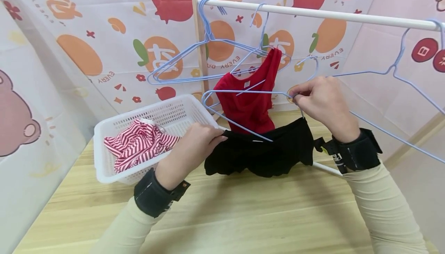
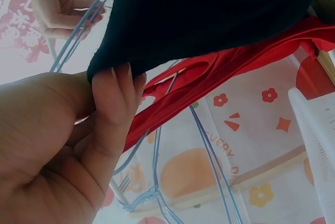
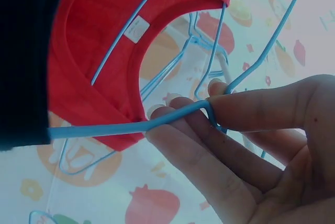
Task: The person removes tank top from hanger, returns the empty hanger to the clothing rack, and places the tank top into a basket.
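A black garment (image 1: 260, 157) hangs above the table, its upper left corner pinched between the thumb and fingers of my left hand (image 1: 191, 149). My right hand (image 1: 323, 101) grips a light blue wire hanger (image 1: 250, 91) at its neck, below the hook. One arm of this hanger goes into the black garment at its right side; the other end sticks out to the left, above the waist-like edge. In the right wrist view, thumb and fingers are around the hanger wire (image 3: 178, 114). Behind the black garment, a red sleeveless top (image 1: 247, 99) hangs from the rack on another blue hanger.
A white rack rail (image 1: 313, 13) runs across the top, with several blue hangers (image 1: 208, 26) at its left end and more at the right (image 1: 394, 66). On the wooden table (image 1: 208, 223), a white basket (image 1: 99, 157) holds a red-and-white striped garment (image 1: 142, 145).
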`<action>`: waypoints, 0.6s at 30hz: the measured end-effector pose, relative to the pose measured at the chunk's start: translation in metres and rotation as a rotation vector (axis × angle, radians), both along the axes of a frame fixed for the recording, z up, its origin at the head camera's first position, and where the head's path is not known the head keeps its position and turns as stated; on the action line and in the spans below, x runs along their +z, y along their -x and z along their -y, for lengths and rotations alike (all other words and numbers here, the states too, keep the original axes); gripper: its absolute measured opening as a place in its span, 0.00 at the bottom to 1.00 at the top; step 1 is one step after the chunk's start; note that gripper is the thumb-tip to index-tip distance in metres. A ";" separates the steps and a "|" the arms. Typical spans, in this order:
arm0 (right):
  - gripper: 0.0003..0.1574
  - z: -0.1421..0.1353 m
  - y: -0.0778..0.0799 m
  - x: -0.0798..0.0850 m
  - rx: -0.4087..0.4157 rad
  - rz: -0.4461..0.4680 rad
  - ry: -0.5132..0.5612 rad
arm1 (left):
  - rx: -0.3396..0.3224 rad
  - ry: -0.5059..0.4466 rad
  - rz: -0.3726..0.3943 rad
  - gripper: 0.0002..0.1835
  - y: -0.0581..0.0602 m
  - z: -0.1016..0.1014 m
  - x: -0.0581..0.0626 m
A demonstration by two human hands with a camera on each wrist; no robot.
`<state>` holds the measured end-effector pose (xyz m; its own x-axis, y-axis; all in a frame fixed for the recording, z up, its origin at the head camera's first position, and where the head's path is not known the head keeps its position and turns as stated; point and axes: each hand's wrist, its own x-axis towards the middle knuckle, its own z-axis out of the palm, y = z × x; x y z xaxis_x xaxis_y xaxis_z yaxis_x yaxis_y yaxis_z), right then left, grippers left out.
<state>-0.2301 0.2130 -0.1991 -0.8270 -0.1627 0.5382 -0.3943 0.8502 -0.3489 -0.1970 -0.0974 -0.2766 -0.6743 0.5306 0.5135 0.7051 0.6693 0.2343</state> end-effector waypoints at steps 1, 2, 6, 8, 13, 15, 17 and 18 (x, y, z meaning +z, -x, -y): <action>0.14 0.001 0.000 0.000 0.003 0.005 0.002 | 0.000 0.003 0.002 0.06 0.000 -0.001 0.000; 0.14 0.002 0.000 0.000 0.007 0.010 0.009 | -0.001 0.006 0.004 0.06 0.000 -0.001 -0.001; 0.12 0.005 -0.001 0.000 0.032 0.022 0.021 | -0.006 0.001 0.022 0.07 0.001 -0.003 -0.002; 0.12 0.007 -0.002 0.001 0.043 0.027 0.031 | -0.009 -0.002 0.033 0.07 0.001 -0.004 -0.002; 0.11 0.012 -0.005 0.003 0.065 0.017 0.028 | -0.008 -0.001 0.043 0.06 0.003 -0.005 -0.003; 0.12 0.015 -0.006 0.005 0.074 0.011 0.020 | -0.009 -0.001 0.046 0.05 0.003 -0.006 -0.003; 0.12 0.018 -0.007 0.007 0.078 0.006 0.017 | -0.015 -0.003 0.042 0.05 0.004 -0.007 -0.003; 0.13 0.019 -0.007 0.007 0.082 0.003 0.017 | -0.020 0.000 0.038 0.04 0.004 -0.008 -0.004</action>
